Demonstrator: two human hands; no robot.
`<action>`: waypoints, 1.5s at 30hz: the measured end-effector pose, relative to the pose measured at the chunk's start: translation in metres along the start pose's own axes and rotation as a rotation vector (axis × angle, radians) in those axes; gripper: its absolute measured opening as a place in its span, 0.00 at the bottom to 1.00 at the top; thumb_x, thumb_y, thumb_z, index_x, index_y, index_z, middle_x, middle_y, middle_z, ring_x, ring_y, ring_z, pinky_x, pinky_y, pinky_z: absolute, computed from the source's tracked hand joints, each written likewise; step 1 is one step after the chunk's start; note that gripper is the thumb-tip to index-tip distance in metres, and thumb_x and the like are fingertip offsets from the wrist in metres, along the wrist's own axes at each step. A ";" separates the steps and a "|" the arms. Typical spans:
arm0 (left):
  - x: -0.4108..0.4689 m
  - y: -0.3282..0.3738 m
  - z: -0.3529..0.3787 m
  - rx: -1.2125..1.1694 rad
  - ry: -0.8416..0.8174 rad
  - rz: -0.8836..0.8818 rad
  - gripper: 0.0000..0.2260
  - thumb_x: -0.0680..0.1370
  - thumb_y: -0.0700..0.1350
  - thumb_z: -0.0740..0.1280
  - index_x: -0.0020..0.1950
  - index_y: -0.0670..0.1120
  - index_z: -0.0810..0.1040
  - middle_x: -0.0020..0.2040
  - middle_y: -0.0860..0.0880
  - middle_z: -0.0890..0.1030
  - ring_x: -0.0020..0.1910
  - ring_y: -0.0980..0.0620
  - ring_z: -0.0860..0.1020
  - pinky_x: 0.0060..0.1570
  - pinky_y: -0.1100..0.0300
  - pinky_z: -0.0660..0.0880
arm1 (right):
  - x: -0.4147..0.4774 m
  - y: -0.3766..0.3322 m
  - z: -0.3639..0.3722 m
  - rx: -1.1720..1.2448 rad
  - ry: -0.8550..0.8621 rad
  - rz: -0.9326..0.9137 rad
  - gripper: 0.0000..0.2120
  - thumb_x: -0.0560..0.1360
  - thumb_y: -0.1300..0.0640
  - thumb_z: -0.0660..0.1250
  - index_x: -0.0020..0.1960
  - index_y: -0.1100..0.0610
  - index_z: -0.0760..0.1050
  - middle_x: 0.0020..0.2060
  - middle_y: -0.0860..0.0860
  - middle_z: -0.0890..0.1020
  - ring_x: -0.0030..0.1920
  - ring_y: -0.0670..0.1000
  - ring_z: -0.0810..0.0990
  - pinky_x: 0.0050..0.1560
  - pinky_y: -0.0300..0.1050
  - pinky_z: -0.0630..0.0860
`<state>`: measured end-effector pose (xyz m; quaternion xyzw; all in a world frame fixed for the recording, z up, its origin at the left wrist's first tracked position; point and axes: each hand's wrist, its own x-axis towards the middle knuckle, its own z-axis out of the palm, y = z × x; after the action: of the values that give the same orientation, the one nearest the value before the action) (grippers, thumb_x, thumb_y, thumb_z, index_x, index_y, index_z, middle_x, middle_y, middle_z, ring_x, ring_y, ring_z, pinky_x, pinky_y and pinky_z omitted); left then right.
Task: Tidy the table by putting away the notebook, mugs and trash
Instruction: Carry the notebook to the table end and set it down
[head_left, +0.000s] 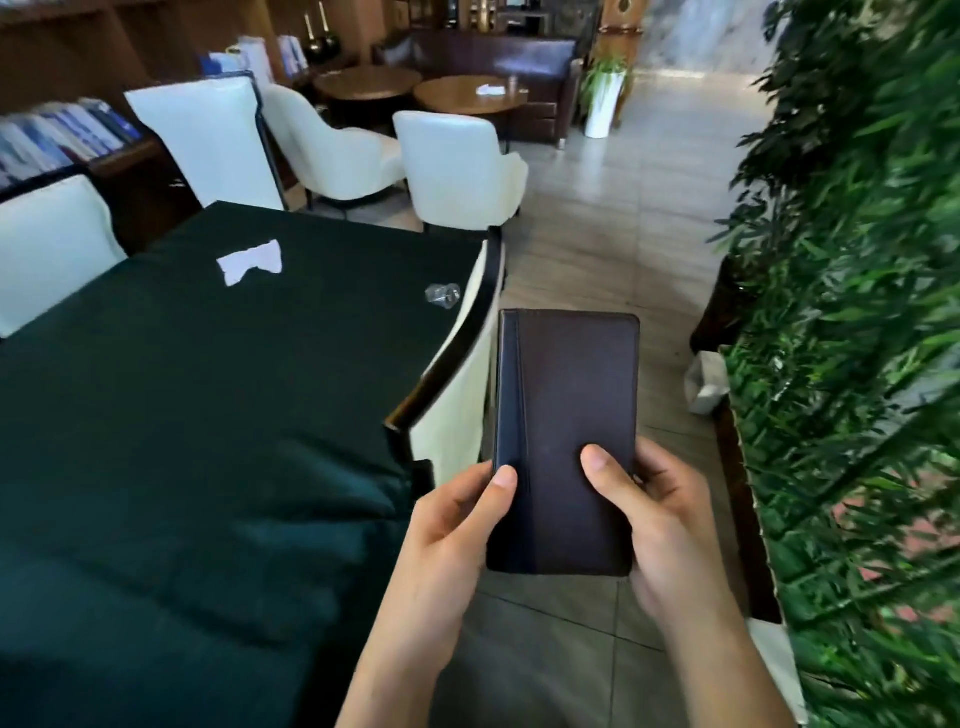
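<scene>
Hands (447, 525) hold notebook (566, 441) beside green-clothed table (208, 415).

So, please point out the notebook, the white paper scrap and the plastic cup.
notebook (566, 415), head view, middle of cover.
white paper scrap (251, 261), head view, its centre.
plastic cup (443, 295), head view, its side.

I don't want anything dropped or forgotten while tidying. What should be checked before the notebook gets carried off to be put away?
1. Notebook closed: ok.
2. Both hands on it: ok; left hand and right hand hold its near end, thumbs on the cover.
3. Notebook clear of the table: ok, it is held over the floor beside it.
4. Table free of trash: not ok; a white paper scrap and a crumpled clear plastic cup remain.
5. Mugs put away: cannot tell, none in view.
6. Storage spot for the notebook: cannot tell.
</scene>
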<state>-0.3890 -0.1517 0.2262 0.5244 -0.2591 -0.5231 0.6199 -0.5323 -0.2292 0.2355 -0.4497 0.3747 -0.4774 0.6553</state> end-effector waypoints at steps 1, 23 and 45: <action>0.005 -0.004 0.015 0.033 0.000 -0.007 0.17 0.80 0.52 0.67 0.58 0.41 0.87 0.59 0.40 0.87 0.63 0.39 0.84 0.70 0.38 0.75 | 0.005 -0.006 -0.015 0.004 0.006 -0.005 0.08 0.70 0.58 0.72 0.48 0.55 0.87 0.46 0.55 0.89 0.45 0.50 0.88 0.42 0.41 0.83; 0.144 -0.054 0.175 0.333 -0.194 -0.087 0.19 0.76 0.57 0.73 0.49 0.40 0.87 0.47 0.42 0.88 0.49 0.50 0.86 0.47 0.60 0.78 | 0.119 -0.035 -0.186 0.045 0.263 0.025 0.10 0.70 0.55 0.73 0.50 0.55 0.87 0.48 0.56 0.89 0.48 0.55 0.88 0.47 0.49 0.83; 0.426 0.027 0.190 0.203 -0.383 -0.134 0.13 0.70 0.47 0.77 0.53 0.47 0.89 0.50 0.43 0.90 0.50 0.48 0.88 0.51 0.54 0.84 | 0.400 -0.071 -0.143 -0.022 0.322 -0.104 0.11 0.72 0.57 0.73 0.53 0.57 0.86 0.48 0.55 0.89 0.49 0.54 0.88 0.46 0.45 0.83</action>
<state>-0.4086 -0.6180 0.2143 0.4911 -0.3881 -0.6243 0.4675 -0.5787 -0.6571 0.2330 -0.3934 0.4563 -0.5724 0.5562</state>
